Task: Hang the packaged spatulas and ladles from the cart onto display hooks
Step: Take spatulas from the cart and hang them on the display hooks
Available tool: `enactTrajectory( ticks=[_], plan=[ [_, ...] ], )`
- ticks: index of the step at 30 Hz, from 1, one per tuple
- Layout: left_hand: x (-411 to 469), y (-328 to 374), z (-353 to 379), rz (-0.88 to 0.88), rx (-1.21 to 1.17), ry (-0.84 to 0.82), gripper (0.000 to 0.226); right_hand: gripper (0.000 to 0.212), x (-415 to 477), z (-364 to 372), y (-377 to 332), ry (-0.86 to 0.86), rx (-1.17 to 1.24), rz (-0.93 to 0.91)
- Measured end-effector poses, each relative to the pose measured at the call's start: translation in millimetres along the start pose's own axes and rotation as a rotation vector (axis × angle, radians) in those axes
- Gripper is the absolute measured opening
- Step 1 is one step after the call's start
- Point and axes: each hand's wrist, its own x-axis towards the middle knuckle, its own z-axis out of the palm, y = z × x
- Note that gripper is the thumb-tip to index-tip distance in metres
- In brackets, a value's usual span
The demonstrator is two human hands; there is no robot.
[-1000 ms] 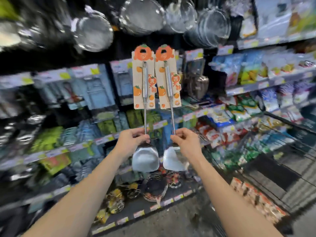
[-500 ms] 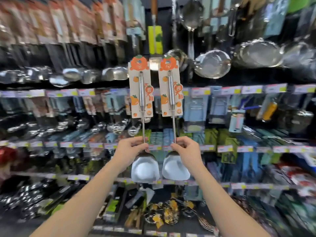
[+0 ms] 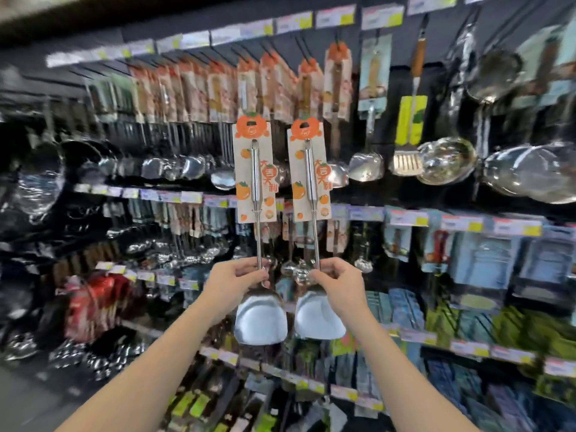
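Background: store display wall, blurred, w/ a price-tag rail [image 3: 293, 21] along the top and a row of dark hooks [image 3: 299, 46] under it carrying carded utensils [image 3: 274, 82] in the same orange packaging. I hold one packaged spatula per hand, both in front of the wall, side by side, not touching. Left hand [image 3: 235, 283] pinches the left spatula [image 3: 255, 182] at the low end of the shaft, just above the blade; right hand [image 3: 338, 286] pinches the right spatula [image 3: 311, 182] at the same spot. Fingers curl round each shaft; grip looks firm. Key relation: each long axis runs approx. vertical, w/ the blade below the grip and the card w/ its hang hole [image 3: 252, 123] well above it, i.e. the working end is at the opposite end from my fingers. Both card tops sit below the hook row; the matching stock lies up and slightly right of them. Judgement: next move needs lift plus forward reach, holes aimed at hook tips. The long lever above the grip means a small wrist tilt swings the card wide. Right hand is nearer the matching hooks, so it prob. goes first. Hook tips are too blurred to locate exactly.
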Motion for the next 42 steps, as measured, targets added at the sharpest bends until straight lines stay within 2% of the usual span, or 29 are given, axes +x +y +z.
enactTrajectory(
  ticks=[4,7,12,15,21,23,25,31,42],
  plan=[
    [52.7,-11.7,-37.7,0.017,-0.016,0.011,0.022,0.007,57.8,50.6,-6.7,-0.014,0.003,-0.053],
    [96.1,-19.4,-60.5,0.03,0.005,0.04,0.021,0.019,102.5,85.0,-10.8,-0.008,0.016,-0.079],
    [164.6,-27.2,-93.9,0.076,0.082,0.041,0.021,0.017,169.1,131.8,-19.2,-0.01,0.039,-0.102],
    [196.8,-27.1,-110.7,0.094,0.125,0.027,0.022,0.006,202.9,154.7,-16.1,-0.001,-0.007,-0.111],
    [248.8,-36.6,-141.6,0.125,0.083,0.021,0.018,0.007,245.8,190.9,-16.0,0.037,-0.029,-0.125],
    [267.0,-43.4,-154.1,0.123,0.065,0.013,0.02,0.014,254.3,203.8,-20.5,0.046,-0.036,-0.143],
    [283.8,-47.4,-168.1,0.141,0.074,0.005,0.025,0.011,262.2,218.6,-26.6,0.058,-0.017,-0.139],
    [333.1,-53.2,-217.7,0.23,0.094,-0.104,0.012,0.011,290.4,269.5,-48.1,0.161,-0.033,-0.171],
    [414.0,-45.7,-287.3,0.373,0.079,-0.314,0.018,0.009,338.9,326.6,-101.2,0.368,-0.077,-0.172]
  ],
)
